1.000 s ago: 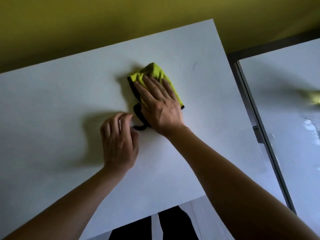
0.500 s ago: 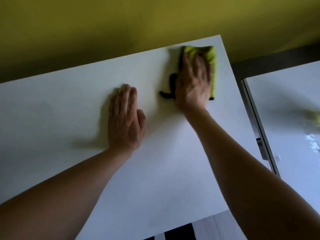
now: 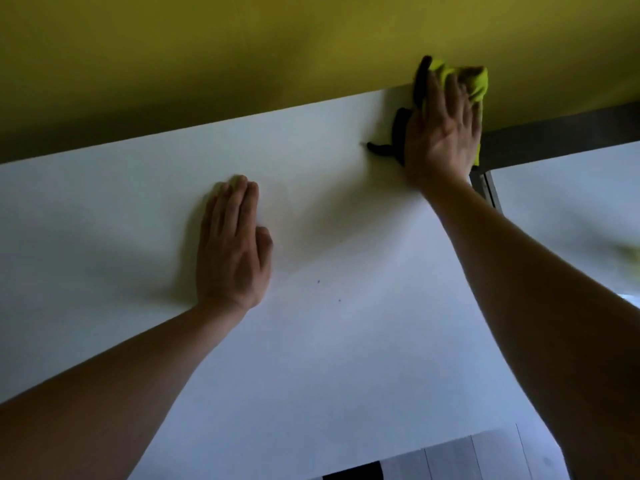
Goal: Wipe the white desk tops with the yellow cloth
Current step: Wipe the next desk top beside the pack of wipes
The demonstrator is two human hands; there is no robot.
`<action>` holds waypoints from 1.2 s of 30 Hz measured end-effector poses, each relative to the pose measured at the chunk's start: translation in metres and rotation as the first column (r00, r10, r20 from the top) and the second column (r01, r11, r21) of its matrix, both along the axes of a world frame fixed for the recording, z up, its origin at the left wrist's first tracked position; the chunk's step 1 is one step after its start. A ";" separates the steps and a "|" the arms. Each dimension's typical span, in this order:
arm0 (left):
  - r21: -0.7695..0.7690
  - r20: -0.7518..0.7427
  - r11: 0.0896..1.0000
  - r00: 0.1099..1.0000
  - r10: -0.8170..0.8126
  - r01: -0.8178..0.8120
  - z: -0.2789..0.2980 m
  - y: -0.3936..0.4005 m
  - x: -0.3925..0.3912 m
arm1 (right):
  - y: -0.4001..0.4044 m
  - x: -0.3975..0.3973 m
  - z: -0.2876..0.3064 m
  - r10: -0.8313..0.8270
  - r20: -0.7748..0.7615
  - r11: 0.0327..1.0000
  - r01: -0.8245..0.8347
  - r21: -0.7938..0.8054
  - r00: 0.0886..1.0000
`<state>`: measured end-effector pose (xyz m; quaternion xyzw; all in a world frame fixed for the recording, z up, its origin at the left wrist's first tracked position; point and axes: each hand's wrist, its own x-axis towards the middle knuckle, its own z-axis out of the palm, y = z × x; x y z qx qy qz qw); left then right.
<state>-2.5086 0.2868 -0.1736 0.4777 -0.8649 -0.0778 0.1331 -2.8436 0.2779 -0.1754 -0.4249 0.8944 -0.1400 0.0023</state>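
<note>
At the far right corner of the white worktop (image 3: 346, 341), the right hand (image 3: 446, 133) presses flat on the yellow cloth (image 3: 474, 81), fingers straight and spread over it. The cloth is bunched at the corner, its far part pushed past the worktop's far edge against the yellow wall (image 3: 242, 46), and its black trim (image 3: 398, 133) sticks out to the left of the hand. The left hand (image 3: 232, 247) lies flat on the bare worktop, well apart from the cloth, fingers straight and together, holding nothing. Two small dark specks (image 3: 318, 281) mark the surface near the middle. To the right, a second white worktop (image 3: 561, 209) stands beside the first, parted from it by a narrow gap with a grey metal frame (image 3: 485, 188). Beyond it runs a dark grey band (image 3: 554, 136) at the foot of the wall. Pale floorboards (image 3: 485, 459) show past the near edge. No writing or label can be read anywhere.
</note>
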 end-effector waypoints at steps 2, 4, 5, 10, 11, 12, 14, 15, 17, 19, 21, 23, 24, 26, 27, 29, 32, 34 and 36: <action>0.003 0.004 1.000 1.000 0.010 -0.010 0.000 0.000 0.000 | -0.004 0.004 -0.001 -0.066 -0.014 0.998 0.066 -0.002 0.998; 0.004 -0.003 1.000 1.000 0.018 -0.018 0.001 0.000 -0.001 | -0.016 0.026 -0.002 -0.049 -0.073 0.999 0.048 -0.025 0.996; 0.000 -0.007 1.000 1.000 0.017 -0.017 0.002 0.000 -0.001 | -0.024 0.043 -0.001 0.025 -0.098 0.998 -0.031 -0.061 0.995; -0.018 0.032 1.000 0.999 0.011 -0.010 0.001 -0.001 0.001 | -0.076 0.156 0.009 0.624 -0.047 0.770 -0.623 -0.136 0.780; -0.014 0.044 1.000 0.999 0.009 -0.008 0.001 -0.001 0.001 | -0.087 0.168 0.015 0.666 -0.033 0.741 -0.667 -0.081 0.745; -0.009 0.049 1.000 0.999 0.002 -0.002 0.000 -0.002 0.002 | -0.097 0.170 0.018 0.693 -0.020 0.721 -0.693 -0.013 0.721; -0.009 0.037 1.000 0.999 -0.016 0.017 0.000 -0.002 0.003 | -0.106 0.151 0.017 0.698 -0.032 0.715 -0.694 0.083 0.715; -0.012 0.033 1.000 0.999 -0.026 0.027 0.000 -0.003 0.004 | -0.105 0.132 0.018 0.676 -0.057 0.736 -0.670 0.095 0.734; -0.015 0.032 0.999 0.999 -0.039 0.039 0.001 -0.003 0.004 | -0.094 0.077 0.016 0.573 -0.110 0.819 -0.567 0.085 0.812; -0.015 0.028 1.000 0.999 -0.024 0.025 0.001 -0.002 0.003 | -0.075 0.012 0.012 0.442 -0.122 0.895 -0.429 0.121 0.888; -0.015 0.023 1.000 1.000 -0.012 0.012 0.000 0.000 0.001 | -0.056 -0.035 0.014 0.351 -0.080 0.929 -0.336 0.157 0.933; -0.019 0.022 1.000 1.000 -0.011 0.011 -0.001 0.000 0.000 | -0.051 -0.046 0.014 0.262 -0.058 0.956 -0.252 0.148 0.963; -0.022 0.025 1.000 1.000 -0.010 0.010 -0.001 0.000 0.000 | -0.054 -0.037 0.014 0.235 -0.074 0.965 -0.223 0.139 0.969; -0.027 0.028 1.000 1.000 -0.007 0.008 -0.001 0.000 0.000 | -0.062 -0.003 0.012 0.238 -0.091 0.966 -0.226 0.125 0.967; -0.032 0.029 0.999 1.000 -0.010 0.011 -0.001 0.000 0.000 | -0.067 0.020 0.013 0.271 -0.083 0.958 -0.261 0.115 0.959; -0.038 0.032 0.999 0.999 -0.027 0.028 -0.001 -0.001 0.001 | -0.078 0.069 0.014 0.357 -0.099 0.934 -0.356 0.033 0.929; -0.031 0.031 0.999 0.999 -0.038 0.039 0.000 -0.002 0.005 | -0.087 0.120 0.015 0.504 -0.045 0.864 -0.504 0.008 0.863; -0.042 0.028 0.998 0.999 -0.045 0.046 0.000 -0.003 0.006 | -0.082 0.113 0.015 0.520 -0.074 0.852 -0.523 -0.025 0.851; -0.053 0.014 0.997 0.999 -0.048 0.049 -0.001 -0.002 0.005 | -0.072 0.078 0.013 0.355 -0.125 0.925 -0.368 -0.097 0.926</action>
